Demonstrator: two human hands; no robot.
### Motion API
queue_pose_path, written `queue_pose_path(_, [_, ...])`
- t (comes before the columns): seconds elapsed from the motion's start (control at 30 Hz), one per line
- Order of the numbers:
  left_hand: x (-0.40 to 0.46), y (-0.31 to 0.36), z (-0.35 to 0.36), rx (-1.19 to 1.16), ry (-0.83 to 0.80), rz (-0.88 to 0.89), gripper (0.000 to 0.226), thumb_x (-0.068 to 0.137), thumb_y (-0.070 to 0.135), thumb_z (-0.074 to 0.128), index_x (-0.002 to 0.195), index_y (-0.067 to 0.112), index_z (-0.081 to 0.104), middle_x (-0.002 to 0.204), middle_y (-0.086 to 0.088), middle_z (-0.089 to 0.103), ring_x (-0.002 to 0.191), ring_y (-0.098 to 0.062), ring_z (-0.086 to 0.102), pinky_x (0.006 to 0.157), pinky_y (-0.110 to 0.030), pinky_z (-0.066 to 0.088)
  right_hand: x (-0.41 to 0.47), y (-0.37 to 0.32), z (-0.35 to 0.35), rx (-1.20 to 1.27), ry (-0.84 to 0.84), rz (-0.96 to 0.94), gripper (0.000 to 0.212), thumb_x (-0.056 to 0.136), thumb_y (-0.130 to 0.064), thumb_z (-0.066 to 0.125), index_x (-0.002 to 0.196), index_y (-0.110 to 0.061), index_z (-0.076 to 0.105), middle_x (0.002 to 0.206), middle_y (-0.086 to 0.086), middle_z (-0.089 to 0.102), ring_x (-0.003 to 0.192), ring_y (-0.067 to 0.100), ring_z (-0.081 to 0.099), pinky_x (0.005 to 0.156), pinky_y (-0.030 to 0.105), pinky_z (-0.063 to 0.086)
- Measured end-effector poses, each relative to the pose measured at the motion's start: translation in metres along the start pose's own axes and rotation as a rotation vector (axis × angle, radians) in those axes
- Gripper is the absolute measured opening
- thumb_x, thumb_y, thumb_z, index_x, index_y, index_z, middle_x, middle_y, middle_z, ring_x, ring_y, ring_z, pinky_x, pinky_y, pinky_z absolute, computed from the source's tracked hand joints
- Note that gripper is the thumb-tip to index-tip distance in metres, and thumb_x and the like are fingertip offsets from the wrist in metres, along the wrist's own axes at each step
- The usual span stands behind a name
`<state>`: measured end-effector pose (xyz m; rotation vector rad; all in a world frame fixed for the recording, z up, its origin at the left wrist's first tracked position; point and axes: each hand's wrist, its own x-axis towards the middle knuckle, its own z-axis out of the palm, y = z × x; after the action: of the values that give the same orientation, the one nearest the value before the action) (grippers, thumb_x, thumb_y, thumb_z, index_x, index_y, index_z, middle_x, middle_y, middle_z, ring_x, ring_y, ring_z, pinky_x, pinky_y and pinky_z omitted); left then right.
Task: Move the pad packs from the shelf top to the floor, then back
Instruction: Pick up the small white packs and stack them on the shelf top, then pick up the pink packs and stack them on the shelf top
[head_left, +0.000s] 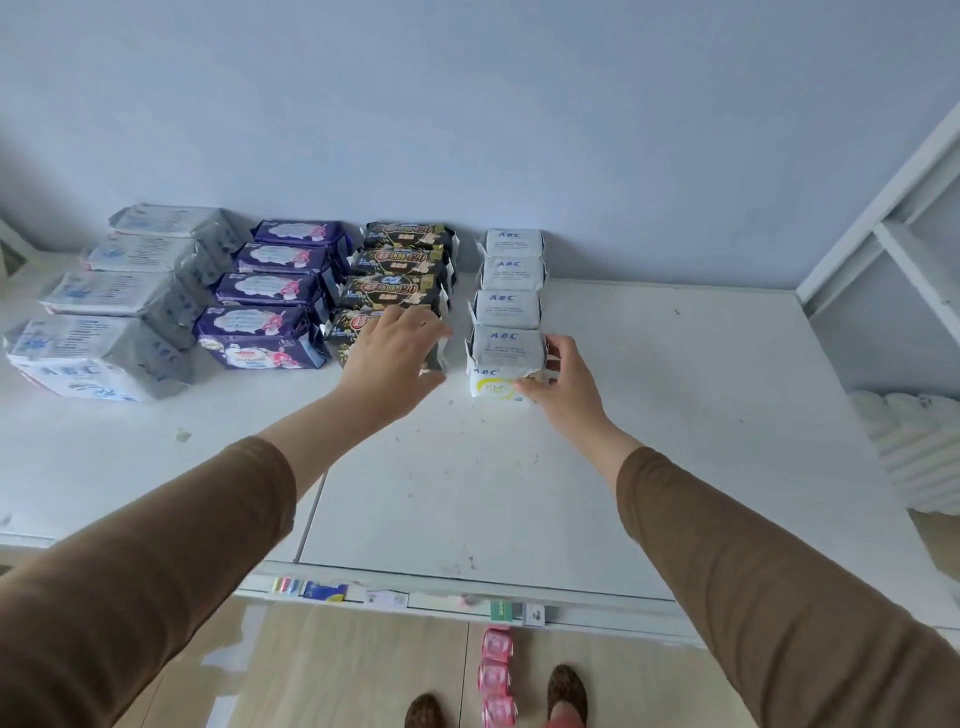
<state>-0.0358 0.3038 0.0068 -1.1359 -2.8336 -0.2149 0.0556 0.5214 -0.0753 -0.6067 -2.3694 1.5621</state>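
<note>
White pad pack (505, 358) in right hand's (563, 384) grip; left hand (389, 351) open-fingered.

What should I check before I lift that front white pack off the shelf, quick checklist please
1. Right hand on the front white ABC pack: ok, thumb and fingers pinch its right end.
2. Left hand holding a pack: not ok, it is spread over the front black pack, fingers not curled round it.
3. Neighbouring packs clear: ok, a gap separates the white row from the black row.
4. Pack behind it free: cannot tell, the next white pack sits close against it.
5. Floor spot: ok, pink packs already lie between the feet, bare floor beside them.
</note>
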Motion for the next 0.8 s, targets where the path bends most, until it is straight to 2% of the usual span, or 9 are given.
queue_pose_path(0.17, [-0.037,-0.007,0.015,-0.056,-0.024,0.004,0.051,0.087,0.038,0.067,0.135,0.028,0.051,0.136,0.006,0.05,0.123,-0.021,0.042,0.101,-0.038,0.037,-0.024,0.003,0.006,-0.08,0.126,0.046,0.08,0.075,-0.022,0.082,0.141,-0.013,0.039,0.138,-0.002,0.045,0.128,0.022,0.047,0.106,0.039,0.042])
queue_pose_path(0.33, [-0.076,-0.003,0.033,-0.2,-0.057,0.014,0.049,0.088,0.035,0.067,0.134,0.022,0.053,0.132,0.003,0.054,0.122,-0.022,0.046,0.1,-0.039,0.041,-0.094,0.01,0.005,-0.204,0.204,0.04,0.062,0.083,-0.024,0.074,0.138,-0.016,0.045,0.137,0.002,0.049,0.126,0.023,0.046,0.102,0.033,0.04])
queue_pose_path(0.5, [-0.129,0.025,0.047,-0.284,-0.024,0.028,0.047,0.089,0.032,0.067,0.132,0.022,0.054,0.129,0.001,0.055,0.115,-0.022,0.049,0.095,-0.039,0.044,-0.172,0.008,0.001,-0.266,0.215,-0.069,0.048,0.086,-0.022,0.069,0.131,-0.021,0.052,0.129,-0.006,0.053,0.12,0.017,0.046,0.094,0.027,0.039])
queue_pose_path(0.67, [-0.201,0.059,0.057,-0.35,0.102,0.024,0.04,0.086,0.022,0.068,0.125,0.019,0.058,0.114,-0.002,0.056,0.105,-0.025,0.052,0.086,-0.04,0.046,-0.243,0.018,-0.002,-0.287,0.275,-0.248,0.028,0.09,-0.023,0.064,0.116,-0.024,0.056,0.108,-0.009,0.055,0.102,0.012,0.048,0.085,0.023,0.04])
queue_pose_path(0.8, [-0.28,0.088,0.089,-0.417,0.105,-0.01,0.033,0.085,0.02,0.068,0.117,0.018,0.059,0.106,0.0,0.056,0.1,-0.022,0.052,0.082,-0.039,0.045,-0.314,0.063,-0.004,-0.261,0.282,-0.25,0.019,0.089,-0.02,0.064,0.108,-0.023,0.058,0.098,-0.009,0.056,0.093,0.013,0.051,0.081,0.027,0.043])
